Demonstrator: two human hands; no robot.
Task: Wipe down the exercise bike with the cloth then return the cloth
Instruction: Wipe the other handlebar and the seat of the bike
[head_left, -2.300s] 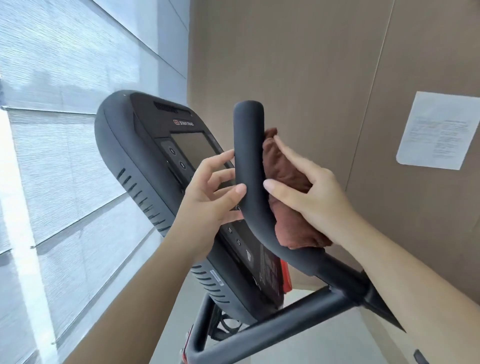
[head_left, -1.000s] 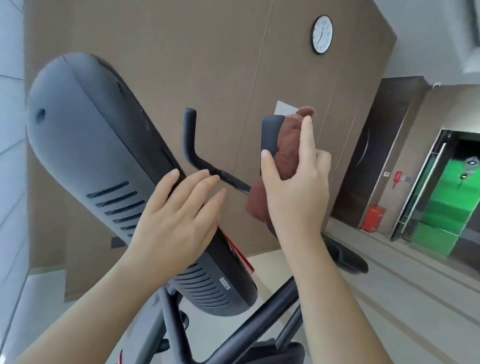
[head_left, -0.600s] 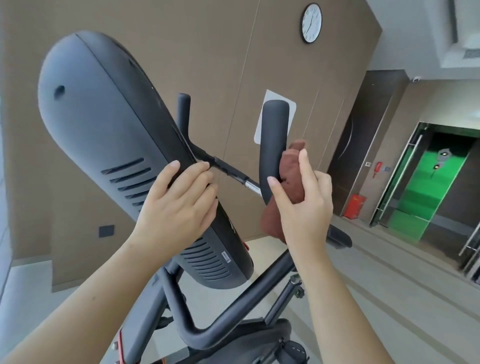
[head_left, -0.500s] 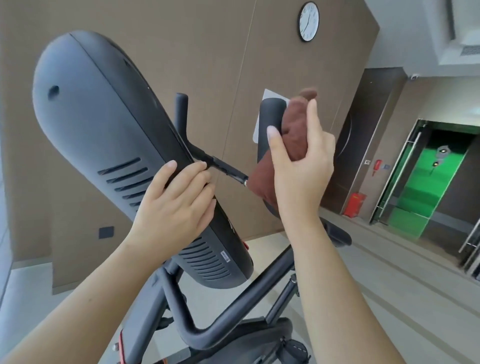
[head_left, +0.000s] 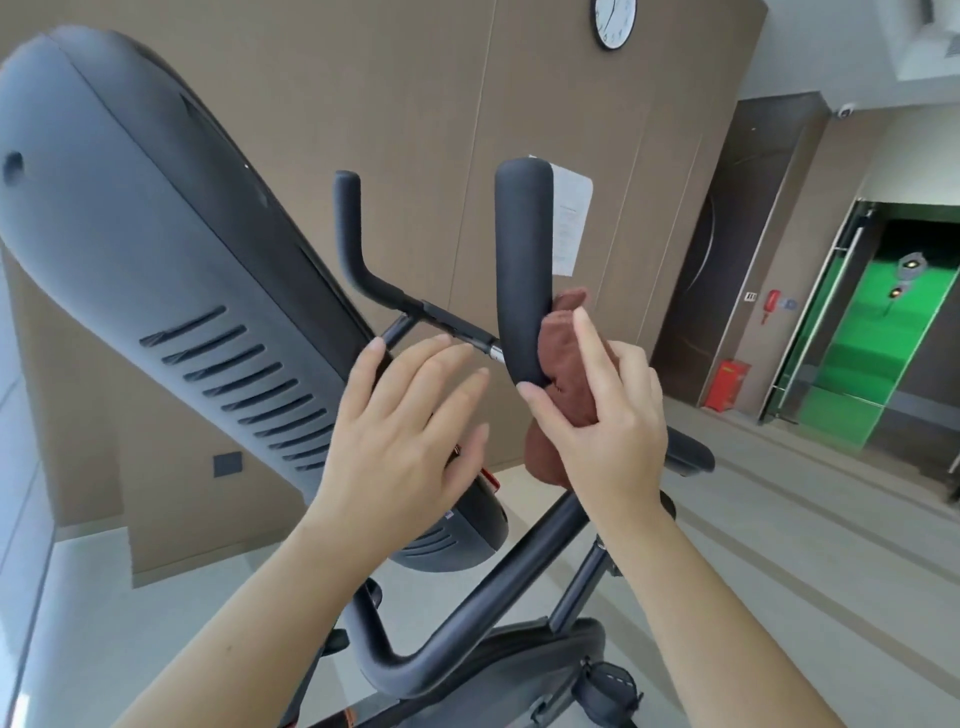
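Nearest us, our left hand (head_left: 410, 431) lay flat, fingers straight and spread, on the rim of the grey vented plastic console (head_left: 156, 249), holding nothing. Just beyond, our right hand (head_left: 608, 431) pinched the bunched rust-brown cloth (head_left: 558, 343) against the right side of the black padded upright handlebar (head_left: 522, 249), thumb hooked round its front. Risks, as we judged: cloth sat on one side, so the far face could go unwiped; its loose tail might slip free. Farther off, the second black handlebar horn (head_left: 347, 223) stood bare.

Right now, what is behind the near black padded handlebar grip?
A brown cloth, held against the black grip by the right hand, and a white paper notice on the wall. The grip hides part of both.
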